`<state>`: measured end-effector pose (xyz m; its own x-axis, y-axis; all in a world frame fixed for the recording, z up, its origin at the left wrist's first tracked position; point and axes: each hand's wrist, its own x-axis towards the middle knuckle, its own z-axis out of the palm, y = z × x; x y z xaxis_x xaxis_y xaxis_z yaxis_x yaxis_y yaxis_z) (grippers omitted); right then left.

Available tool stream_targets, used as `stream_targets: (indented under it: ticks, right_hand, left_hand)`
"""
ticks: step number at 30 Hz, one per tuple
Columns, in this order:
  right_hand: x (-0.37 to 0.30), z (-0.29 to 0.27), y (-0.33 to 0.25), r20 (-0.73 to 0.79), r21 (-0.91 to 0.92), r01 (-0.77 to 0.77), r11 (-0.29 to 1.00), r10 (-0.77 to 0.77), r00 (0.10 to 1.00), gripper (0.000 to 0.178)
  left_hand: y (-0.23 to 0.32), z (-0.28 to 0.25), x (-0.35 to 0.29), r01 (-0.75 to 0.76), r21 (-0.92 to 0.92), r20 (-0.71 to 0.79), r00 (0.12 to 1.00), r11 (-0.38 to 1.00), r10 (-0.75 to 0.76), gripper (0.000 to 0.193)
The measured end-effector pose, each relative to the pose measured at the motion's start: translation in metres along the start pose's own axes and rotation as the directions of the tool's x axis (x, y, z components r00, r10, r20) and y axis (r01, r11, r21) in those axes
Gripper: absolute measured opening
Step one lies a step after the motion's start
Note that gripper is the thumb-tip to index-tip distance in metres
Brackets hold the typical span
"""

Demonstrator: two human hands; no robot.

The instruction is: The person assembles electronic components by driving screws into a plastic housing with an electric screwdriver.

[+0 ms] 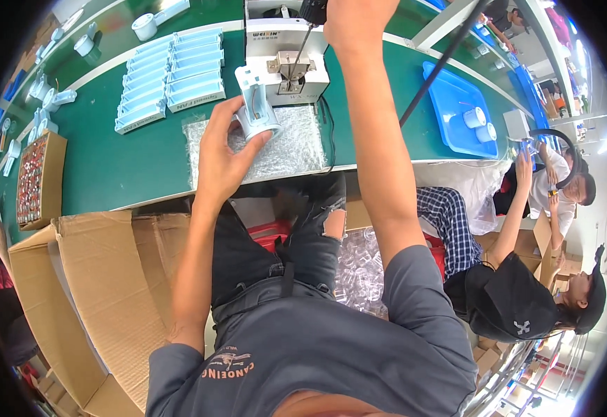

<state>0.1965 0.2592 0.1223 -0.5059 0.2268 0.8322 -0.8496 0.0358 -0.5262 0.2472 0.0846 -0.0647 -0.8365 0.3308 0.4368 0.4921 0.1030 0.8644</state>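
Observation:
My left hand (221, 149) is closed around a light-blue plastic fan housing (253, 118), a round base with a slotted upright part in which a thin wire or strip shows. It is held tilted over a sheet of bubble wrap (296, 142) on the green bench. Up at the top edge, my right hand (359, 24) grips a black electric screwdriver (313, 12), partly cut off by the frame. The screwdriver's thin shaft slants down to the metal front of a white screw feeder (261, 45). Whether a screw sits on the tip is too small to tell.
Rows of light-blue plastic parts (195, 73) lie left of the feeder. A box of small metallic pieces (39, 181) stands far left, above open cardboard (109, 271). At right are a blue tray (449, 118) with white-blue round parts and co-workers (519, 299). A dark cable hangs beside the feeder.

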Motion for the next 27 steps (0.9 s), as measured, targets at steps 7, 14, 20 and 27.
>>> stream_targets:
  ticks: [7, 14, 20, 27]
  right_hand:
    - [-0.005, 0.002, -0.005, 0.005, 0.011, 0.034, 0.999, -0.034, 0.999, 0.032]
    - [-0.024, 0.002, -0.037, -0.022, 0.063, -0.003, 0.998, 0.005, 1.0, 0.041]
    - [-0.037, 0.022, -0.045, 0.056, -0.002, 0.021, 1.0, -0.021, 0.998, 0.041]
    - [-0.043, 0.025, -0.032, 0.05, 0.079, -0.042, 0.996, 0.038, 0.998, 0.032]
  left_hand:
    - [0.001, -0.001, 0.0, 0.017, 0.01, -0.011, 1.0, 1.0, -0.017, 0.059]
    - [0.001, 0.0, 0.0, 0.026, -0.046, -0.042, 0.999, 0.999, -0.028, 0.059]
    - [0.001, 0.0, 0.0, 0.039, -0.038, -0.051, 0.998, 0.999, -0.041, 0.061]
    - [0.002, -0.002, 0.0, 0.041, -0.033, -0.029, 0.999, 0.999, -0.042, 0.061]
